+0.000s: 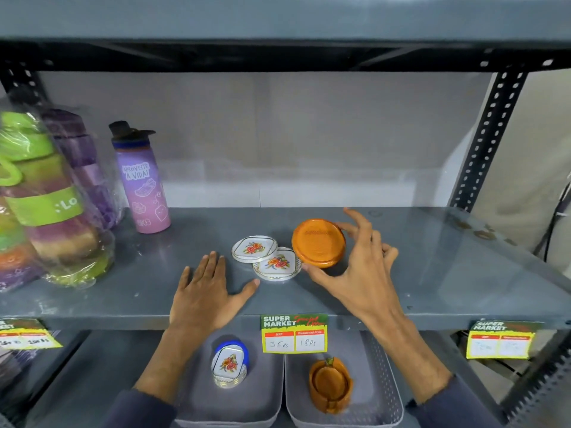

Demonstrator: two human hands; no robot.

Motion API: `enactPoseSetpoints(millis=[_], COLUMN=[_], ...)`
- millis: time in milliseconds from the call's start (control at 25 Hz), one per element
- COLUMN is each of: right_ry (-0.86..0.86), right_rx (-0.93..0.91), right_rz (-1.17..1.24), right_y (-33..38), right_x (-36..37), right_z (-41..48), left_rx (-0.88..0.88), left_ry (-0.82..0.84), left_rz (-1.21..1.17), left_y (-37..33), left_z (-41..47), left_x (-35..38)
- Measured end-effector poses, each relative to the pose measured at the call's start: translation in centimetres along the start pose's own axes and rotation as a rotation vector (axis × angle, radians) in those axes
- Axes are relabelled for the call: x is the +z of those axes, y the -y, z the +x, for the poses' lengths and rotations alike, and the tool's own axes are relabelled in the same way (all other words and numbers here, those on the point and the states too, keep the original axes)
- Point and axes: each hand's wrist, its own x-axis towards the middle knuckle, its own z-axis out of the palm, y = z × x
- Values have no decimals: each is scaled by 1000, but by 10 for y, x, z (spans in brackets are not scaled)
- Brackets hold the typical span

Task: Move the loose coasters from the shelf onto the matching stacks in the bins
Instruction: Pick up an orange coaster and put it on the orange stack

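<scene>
My right hand (361, 273) grips a round orange coaster (318, 244), tilted up on edge above the grey shelf (401, 282). Two white floral coasters (265, 256) lie overlapping on the shelf just left of it. My left hand (207, 291) rests flat on the shelf, fingers apart, empty, left of the white coasters. Below the shelf, the left grey bin (262, 393) holds a stack of white floral coasters (230, 366) in a blue holder. The right grey bin (383, 393) holds a stack of orange coasters (330, 384).
A purple water bottle (143, 183) and wrapped green and purple bottles (46, 205) stand at the shelf's left. Price tags (293, 333) hang on the shelf's front edge. A perforated upright (491, 134) rises at the right; another shelf runs overhead.
</scene>
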Motion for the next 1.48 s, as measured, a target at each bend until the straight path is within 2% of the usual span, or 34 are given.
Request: enactPoseSetpoints(millis=[240, 280, 360, 440, 480, 520, 560, 600, 640, 680, 840, 1040, 1200, 1480], right_ry=[-277, -244, 117, 286, 268, 157, 55, -187, -261, -220, 16, 233, 424, 673], right_rx=[-303, -314, -263, -218, -231, -248, -359, -384, -397, -411, -268, -135, 32, 318], right_rz=[42, 72, 2, 159, 60, -23, 13, 99, 171, 197, 225, 275, 150, -155], right_y=[84, 76, 29, -19, -8, 25, 58, 91, 105, 100, 62, 14, -39, -144], right_x=[-84, -78, -58, -21, -37, -60, -79, -101, -112, -112, -76, -62, -36, 67], right_z=[-7, -10, -35, -27, -27, -32, -31, -24, -25, -30, -66, -131, -167, -186], left_rx=[-1, -4, -9, -12, -13, -15, -17, -19, -18, -14, -13, -21, -11, -10], left_ry=[-20, -20, -19, -26, -33, -38, -37, -30, -22, -9, 40, 1, 7, -26], left_rz=[-3, -9, -9, 9, 14, 14, 11, 10, 11, 12, 2, -5, -5, -4], left_y=[1, 2, 2, 2, 2, 2, 2, 2, 1, 1, -2, 1, 1, 4], left_z=[-2, -1, -1, -2, -2, -1, -2, -2, -3, -4, -6, -3, -2, -2], left_x=[5, 5, 5, 6, 6, 6, 6, 5, 4, 2, -4, 1, 3, 3])
